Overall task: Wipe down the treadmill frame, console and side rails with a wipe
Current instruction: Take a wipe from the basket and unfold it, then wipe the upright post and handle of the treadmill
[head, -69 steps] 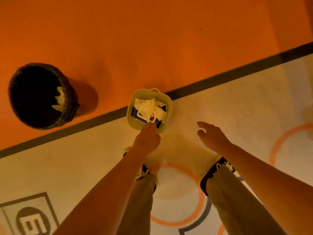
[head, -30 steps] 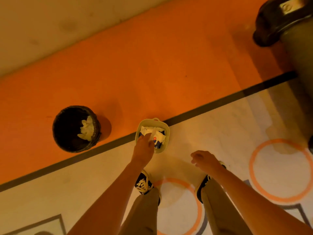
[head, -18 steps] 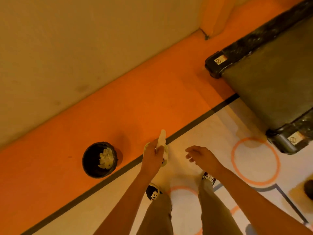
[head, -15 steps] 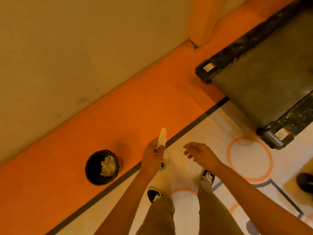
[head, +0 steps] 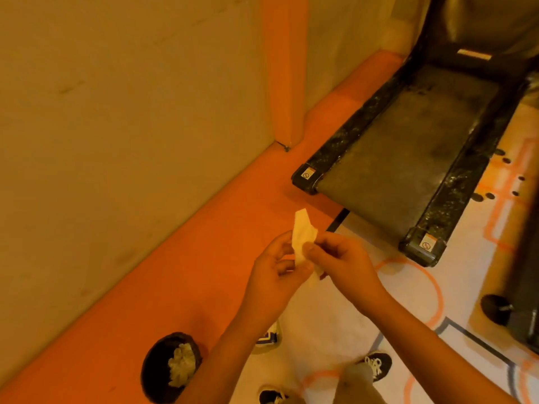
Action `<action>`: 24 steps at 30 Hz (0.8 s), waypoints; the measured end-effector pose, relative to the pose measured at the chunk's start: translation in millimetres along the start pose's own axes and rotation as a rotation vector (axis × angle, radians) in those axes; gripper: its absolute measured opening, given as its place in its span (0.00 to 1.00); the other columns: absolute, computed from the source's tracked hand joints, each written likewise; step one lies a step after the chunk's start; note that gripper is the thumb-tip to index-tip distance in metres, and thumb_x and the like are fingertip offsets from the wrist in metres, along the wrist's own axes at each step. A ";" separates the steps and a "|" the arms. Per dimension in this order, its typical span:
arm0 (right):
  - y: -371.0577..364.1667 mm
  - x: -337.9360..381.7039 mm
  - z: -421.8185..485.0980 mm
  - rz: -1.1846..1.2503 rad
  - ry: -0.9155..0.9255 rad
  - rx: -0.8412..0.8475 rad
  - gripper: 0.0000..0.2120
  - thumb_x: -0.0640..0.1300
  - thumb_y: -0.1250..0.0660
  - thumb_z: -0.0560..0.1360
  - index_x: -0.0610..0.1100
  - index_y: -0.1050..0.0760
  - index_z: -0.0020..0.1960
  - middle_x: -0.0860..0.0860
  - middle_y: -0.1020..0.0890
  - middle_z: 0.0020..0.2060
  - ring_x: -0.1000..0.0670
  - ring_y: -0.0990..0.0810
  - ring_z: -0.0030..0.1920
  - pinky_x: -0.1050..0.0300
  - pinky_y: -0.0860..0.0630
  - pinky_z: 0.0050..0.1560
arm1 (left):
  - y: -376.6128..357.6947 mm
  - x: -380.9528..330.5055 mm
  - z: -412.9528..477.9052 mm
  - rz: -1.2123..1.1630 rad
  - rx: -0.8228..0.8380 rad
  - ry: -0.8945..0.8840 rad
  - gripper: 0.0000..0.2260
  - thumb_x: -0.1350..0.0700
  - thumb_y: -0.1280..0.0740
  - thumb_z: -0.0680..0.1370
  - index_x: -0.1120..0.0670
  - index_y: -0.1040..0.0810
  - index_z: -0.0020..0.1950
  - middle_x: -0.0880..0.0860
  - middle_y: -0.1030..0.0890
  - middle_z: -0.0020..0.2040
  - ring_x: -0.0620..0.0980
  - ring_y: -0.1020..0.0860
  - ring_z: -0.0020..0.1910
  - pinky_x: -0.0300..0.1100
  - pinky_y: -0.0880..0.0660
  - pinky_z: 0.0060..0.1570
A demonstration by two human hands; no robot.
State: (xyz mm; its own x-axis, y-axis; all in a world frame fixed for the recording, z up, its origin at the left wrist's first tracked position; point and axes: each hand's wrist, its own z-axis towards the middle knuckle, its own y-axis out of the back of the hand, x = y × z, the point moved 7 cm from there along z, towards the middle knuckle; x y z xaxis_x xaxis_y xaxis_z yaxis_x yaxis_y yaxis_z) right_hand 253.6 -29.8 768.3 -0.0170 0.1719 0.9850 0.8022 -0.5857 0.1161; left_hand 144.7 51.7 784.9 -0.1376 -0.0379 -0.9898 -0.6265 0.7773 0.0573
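You stand where a plain tan wall (head: 116,141) meets a band of orange floor (head: 180,287), with a pale printed mat (head: 335,330) under your shoes. The wipe (head: 303,237) is in front of you, held between both hands. Your left hand (head: 274,275) pinches its left edge with curled fingers, and your right hand (head: 344,260) nips the right edge between thumb and forefinger, so neither hand is free. The wipe looks folded into a narrow strip. Its long axis stands nearly upright out of the grip, with one end poking above your fingers and the other hanging below them. It probably needs opening out before it will cover much. The treadmill (head: 408,158) lies ahead and to the right of the grip, well apart from it. Its long axis runs away from you toward the upper right, with the rear end nearest you. The closer rear end cap (head: 423,249) is just right of your right hand, at the foot of the right side rail (head: 458,182). The left side rail (head: 350,132) runs along the wall side, further from the grip. That makes your right hand the nearer one for a first pass, and I'd judge a step forward comes first. The console is not visible from here, only dark uprights at the far end. Behind and below your left forearm sits a black bin (head: 170,367) with crumpled paper in it.
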 end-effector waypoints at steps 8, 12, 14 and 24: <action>63.1 28.0 -2.0 0.031 0.088 -0.067 0.06 0.42 0.33 0.79 0.49 0.17 0.50 0.50 0.15 0.37 0.52 0.16 0.36 0.61 0.20 0.38 | -41.4 -33.4 28.2 0.002 -0.019 0.031 0.08 0.59 0.31 0.79 0.47 0.20 0.55 0.49 0.14 0.48 0.48 0.15 0.46 0.41 0.18 0.38; 92.4 23.0 -0.4 -0.003 0.191 -0.149 0.11 0.40 0.33 0.80 0.54 0.18 0.55 0.57 0.15 0.46 0.51 0.16 0.47 0.58 0.19 0.44 | -57.8 -33.4 37.7 -0.154 -0.040 0.152 0.10 0.64 0.34 0.81 0.50 0.17 0.54 0.50 0.14 0.48 0.50 0.15 0.47 0.41 0.19 0.38; 102.9 22.1 -0.8 -0.086 0.289 -0.149 0.10 0.42 0.33 0.80 0.54 0.18 0.56 0.60 0.17 0.49 0.53 0.18 0.52 0.63 0.21 0.46 | -69.3 -36.2 40.8 -0.286 -0.020 0.204 0.10 0.63 0.36 0.81 0.53 0.17 0.54 0.53 0.14 0.50 0.51 0.15 0.48 0.42 0.19 0.39; 193.3 -26.1 -11.8 -0.218 0.139 -0.134 0.14 0.46 0.40 0.82 0.54 0.21 0.63 0.58 0.18 0.56 0.56 0.20 0.56 0.61 0.21 0.51 | -136.1 -6.9 77.9 0.056 0.039 0.134 0.15 0.68 0.30 0.77 0.49 0.19 0.57 0.46 0.15 0.48 0.43 0.15 0.46 0.40 0.18 0.41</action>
State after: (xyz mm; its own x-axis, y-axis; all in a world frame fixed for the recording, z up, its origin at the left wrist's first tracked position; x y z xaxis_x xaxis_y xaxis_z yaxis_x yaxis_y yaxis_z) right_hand 402.1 -156.9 766.5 -0.2695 0.2002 0.9420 0.6850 -0.6477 0.3337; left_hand 290.6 -4.9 773.7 -0.2745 -0.0754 -0.9586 -0.5848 0.8045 0.1042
